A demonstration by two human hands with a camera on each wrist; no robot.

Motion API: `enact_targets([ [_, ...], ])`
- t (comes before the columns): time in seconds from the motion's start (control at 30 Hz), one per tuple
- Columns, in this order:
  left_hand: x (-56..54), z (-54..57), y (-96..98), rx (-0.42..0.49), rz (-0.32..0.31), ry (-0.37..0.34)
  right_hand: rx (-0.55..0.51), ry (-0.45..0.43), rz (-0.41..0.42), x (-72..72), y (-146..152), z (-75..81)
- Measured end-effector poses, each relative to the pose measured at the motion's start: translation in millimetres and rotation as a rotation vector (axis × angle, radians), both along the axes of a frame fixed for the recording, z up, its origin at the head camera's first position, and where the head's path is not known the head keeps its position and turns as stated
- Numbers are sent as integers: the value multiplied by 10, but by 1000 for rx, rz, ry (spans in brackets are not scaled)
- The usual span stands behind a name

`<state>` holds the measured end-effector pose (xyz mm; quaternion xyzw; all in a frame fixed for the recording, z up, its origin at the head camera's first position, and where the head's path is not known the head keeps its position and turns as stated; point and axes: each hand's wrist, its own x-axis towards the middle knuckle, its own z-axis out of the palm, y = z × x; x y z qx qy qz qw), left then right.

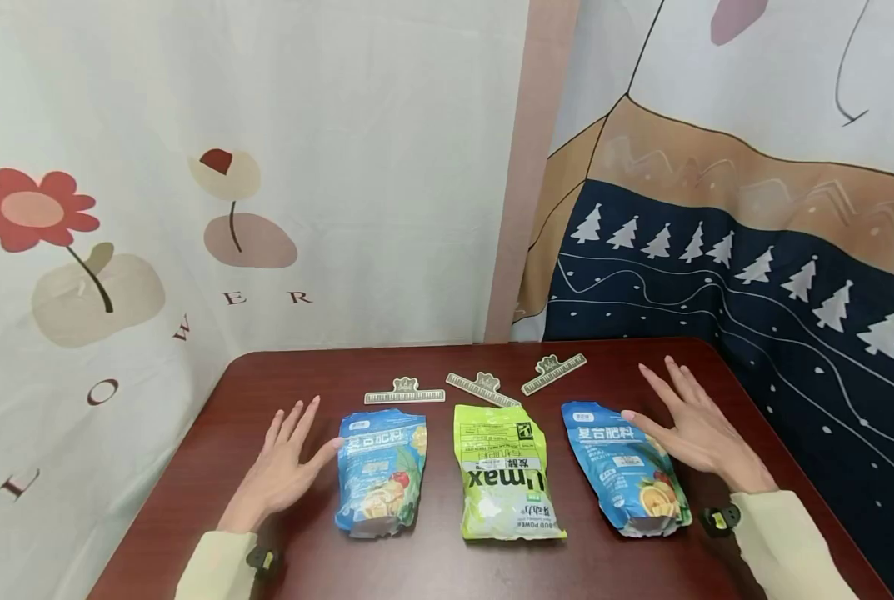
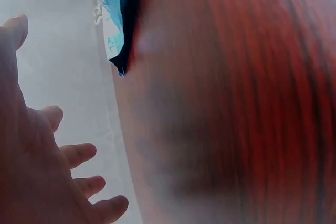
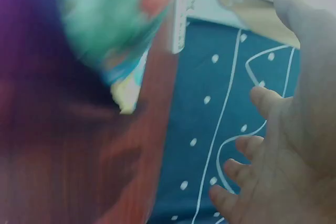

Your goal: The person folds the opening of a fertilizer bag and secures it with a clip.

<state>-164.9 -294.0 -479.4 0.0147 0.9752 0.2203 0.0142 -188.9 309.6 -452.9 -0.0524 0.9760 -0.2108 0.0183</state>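
Observation:
My left hand (image 1: 280, 469) is spread with straight fingers beside the left blue bag (image 1: 382, 475); its thumb tip is close to the bag's edge, and contact cannot be told. On the other side my right hand (image 1: 697, 429) is also spread, its thumb over the upper edge of the right blue bag (image 1: 626, 469). Both hands hold nothing. Between the blue bags lies a lime-green bag (image 1: 502, 508) with its print upside down. Behind the bags are three ruler-edged clips: a left clip (image 1: 405, 396), a middle clip (image 1: 484, 387) and a right clip (image 1: 553, 372).
A dark red-brown table (image 1: 304, 567) bears everything. A pale curtain (image 1: 387, 167) with flower prints hangs behind and to the left. At the right is a navy cloth (image 1: 641, 275) with white trees. Each wrist wears a dark strap.

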Motion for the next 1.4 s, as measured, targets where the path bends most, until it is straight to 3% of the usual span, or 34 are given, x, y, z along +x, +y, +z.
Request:
enact_targets([
  [0.53,-73,78,5,241,27,-149,-95,-60,118,-119,-538,237],
  [0.83,-171,86,-33,450,99,-205,-169,-94,234,-144,-915,361],
  [0.97,-230,68,-87,587,112,-227,-203,-121,293,-159,-1086,387],
  [1.1,-284,35,-120,711,133,-246,-258,-169,317,-186,-1240,385],
  [1.4,-346,-4,-167,786,163,-263,-452,-287,361,-234,-1617,392],
])
